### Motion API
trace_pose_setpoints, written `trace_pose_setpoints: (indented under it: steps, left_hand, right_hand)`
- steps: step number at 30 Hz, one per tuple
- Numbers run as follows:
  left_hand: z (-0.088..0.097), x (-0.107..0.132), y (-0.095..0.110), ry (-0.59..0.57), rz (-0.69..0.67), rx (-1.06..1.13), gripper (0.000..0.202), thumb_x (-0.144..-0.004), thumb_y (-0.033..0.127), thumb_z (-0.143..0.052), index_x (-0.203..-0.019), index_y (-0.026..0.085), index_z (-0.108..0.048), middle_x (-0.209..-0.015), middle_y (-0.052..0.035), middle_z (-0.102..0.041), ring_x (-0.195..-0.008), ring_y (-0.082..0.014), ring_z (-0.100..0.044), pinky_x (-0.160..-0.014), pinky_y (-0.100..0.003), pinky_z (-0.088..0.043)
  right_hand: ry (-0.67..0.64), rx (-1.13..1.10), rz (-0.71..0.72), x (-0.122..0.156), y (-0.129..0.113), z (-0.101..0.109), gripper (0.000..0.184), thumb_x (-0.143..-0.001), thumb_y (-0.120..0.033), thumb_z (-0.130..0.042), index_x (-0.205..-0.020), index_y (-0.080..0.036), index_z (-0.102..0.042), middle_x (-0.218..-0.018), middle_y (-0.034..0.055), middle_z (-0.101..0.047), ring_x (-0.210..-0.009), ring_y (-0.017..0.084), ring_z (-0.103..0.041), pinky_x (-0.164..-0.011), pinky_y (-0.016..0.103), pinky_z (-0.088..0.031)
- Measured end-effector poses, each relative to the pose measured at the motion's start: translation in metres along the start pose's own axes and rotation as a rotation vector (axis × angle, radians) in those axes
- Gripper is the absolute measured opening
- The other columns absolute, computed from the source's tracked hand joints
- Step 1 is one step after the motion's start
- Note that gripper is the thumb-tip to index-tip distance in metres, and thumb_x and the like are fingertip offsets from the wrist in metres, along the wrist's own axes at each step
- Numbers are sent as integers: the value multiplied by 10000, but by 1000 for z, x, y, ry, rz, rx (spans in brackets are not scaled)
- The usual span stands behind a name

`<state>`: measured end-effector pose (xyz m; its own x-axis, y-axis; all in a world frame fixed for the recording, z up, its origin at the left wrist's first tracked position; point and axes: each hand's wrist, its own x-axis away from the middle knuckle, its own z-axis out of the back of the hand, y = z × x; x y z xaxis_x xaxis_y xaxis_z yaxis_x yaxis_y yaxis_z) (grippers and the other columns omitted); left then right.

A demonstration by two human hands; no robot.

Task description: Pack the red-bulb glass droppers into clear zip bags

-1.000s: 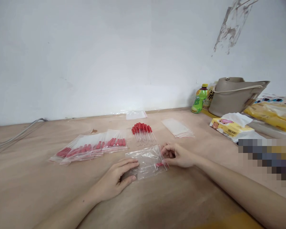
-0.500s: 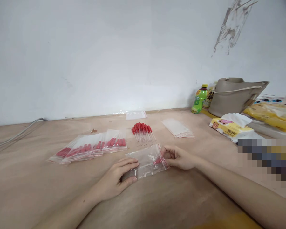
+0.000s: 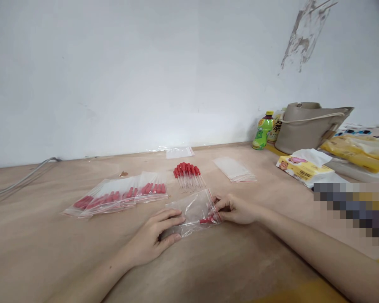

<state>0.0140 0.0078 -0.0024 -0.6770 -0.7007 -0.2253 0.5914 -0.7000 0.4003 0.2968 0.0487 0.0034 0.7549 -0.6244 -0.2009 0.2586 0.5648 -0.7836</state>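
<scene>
The left hand (image 3: 154, 235) lies with loose fingers on the left end of the clear bag (image 3: 192, 206). At its right edge, the right hand (image 3: 235, 209) bends its fingers around something I cannot tell. Red tips (image 3: 205, 220) show inside the bag.

A pale, bluish-white wall (image 3: 113, 75) fills the upper half of the frame, smooth but for faint smudges left of the middle and, at the upper right, a scarred patch (image 3: 303, 42) of grey and brown (it looks as though the surface has peeled there). Below it a broad, light-brown tabletop (image 3: 34, 256) spreads to the lower edge, with a grey cable (image 3: 28, 181) curving in at the far left and a yellow strip (image 3: 303, 293) showing at the lower right. The light is soft and even, brightening the wall slightly low in the centre.
</scene>
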Motion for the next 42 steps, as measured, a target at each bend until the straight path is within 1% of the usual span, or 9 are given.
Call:
trace_pose_setpoints:
  steps: [4, 7, 12, 16, 19, 22, 28, 36, 42]
  left_hand:
    - [1, -1, 0, -17, 11, -15, 337, -874, 317, -484, -1209, 292, -512, -1281, -39, -468, -1167, -236, -428, -956, -419, -380]
    - [2, 0, 1, -11, 13, -11, 336, -871, 316, -488, -1206, 297, -515, -1277, -38, -471, -1165, -237, -430, -954, -417, -383]
    - [3, 1, -1, -13, 18, 20, 342, -866, 302, -496, -1208, 301, -513, -1288, -32, -465, -1160, -240, -436, -957, -431, -378]
    - [6, 1, -3, -50, 7, 36, 354, -870, 299, -492, -1224, 317, -496, -1302, -27, -451, -1169, -238, -430, -956, -423, -381]
    - [8, 2, -4, -78, 12, 23, 356, -878, 299, -477, -1233, 322, -484, -1315, -25, -437, -1182, -236, -417, -954, -420, -383]
    - [8, 2, -5, -84, 12, -6, 361, -880, 302, -472, -1241, 315, -476, -1328, -25, -422, -1198, -232, -399, -974, -423, -359]
    - [7, 2, -5, -93, 9, -33, 389, -865, 364, -496, -1248, 297, -471, -1348, -39, -397, -1226, -251, -359, -992, -441, -329]
    - [8, 2, -2, -95, 15, -53, 397, -863, 385, -493, -1245, 276, -479, -1341, -51, -405, -1219, -255, -365, -989, -434, -334]
    - [8, 1, -1, -83, -4, -52, 392, -858, 378, -503, -1235, 272, -492, -1328, -54, -421, -1206, -257, -381, -985, -430, -337]
  right_hand:
    - [173, -69, -93, -3, 12, -10, 246, -731, -377, -607, -649, -146, -608, -700, 19, -539, -629, 102, -498, -570, 228, -412]
    - [197, -128, -135, -6, 16, -14, 263, -706, -408, -625, -659, -150, -600, -656, -3, -516, -558, 84, -465, -512, 213, -392]
    - [51, -146, -32, -3, 5, -5, 217, -677, -388, -662, -726, -178, -683, -861, 40, -553, -836, 143, -529, -737, 266, -447]
    - [-17, -160, -2, -1, 4, -1, 202, -711, -374, -631, -778, -190, -686, -919, 40, -559, -898, 144, -525, -810, 281, -428]
    - [85, -225, -124, -4, 16, -1, 249, -690, -392, -640, -785, -162, -645, -844, 35, -594, -790, 132, -550, -742, 286, -443]
    - [303, -282, -276, -14, 31, 3, 280, -670, -406, -639, -767, -148, -585, -674, -1, -578, -618, 101, -522, -618, 256, -431]
    - [656, 83, -380, -59, 40, 23, 237, -617, -378, -644, -655, -159, -563, -607, -8, -559, -572, 102, -486, -553, 231, -378]
    - [607, 227, -652, -112, 28, 21, 234, -563, -308, -649, -452, -160, -505, -452, -18, -474, -488, 106, -463, -464, 216, -306]
    - [674, 166, -667, -122, 30, 26, 219, -577, -185, -578, -418, -172, -428, -384, -37, -387, -453, 101, -441, -434, 206, -288]
